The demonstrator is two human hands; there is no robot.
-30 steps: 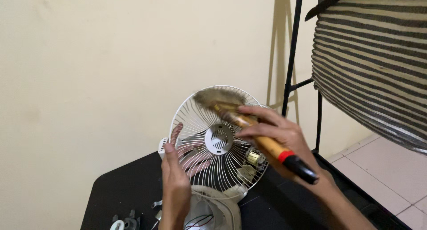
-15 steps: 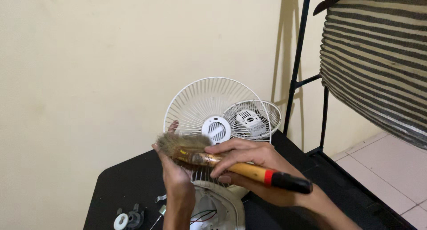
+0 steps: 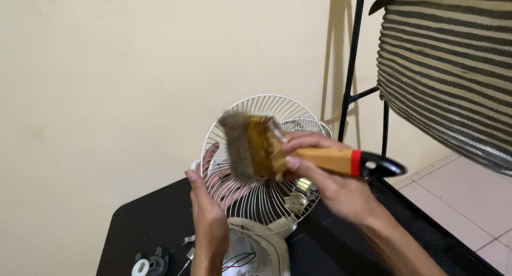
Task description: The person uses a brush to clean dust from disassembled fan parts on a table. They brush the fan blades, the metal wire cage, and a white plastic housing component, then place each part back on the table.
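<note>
A round white wire fan grille (image 3: 250,201) stands tilted over a black table. My left hand (image 3: 209,212) grips its left rim, fingers behind the wires. My right hand (image 3: 330,185) holds a wide paintbrush (image 3: 288,153) by its wooden handle, which ends in a red band and black tip. The dusty bristles point left and lie against the grille's front, near its middle. A second white grille (image 3: 312,127) shows behind the first, mostly hidden.
A white fan body with loose wires (image 3: 256,252) lies under the grille on the black table (image 3: 133,233). Small black and white fan parts (image 3: 152,264) sit at the front left. A black metal rack (image 3: 352,78) holding striped fabric (image 3: 453,62) stands to the right, over tiled floor.
The brush swept from the grille's top down to its lower left, then came back up to the middle. My left hand stayed on the rim.
</note>
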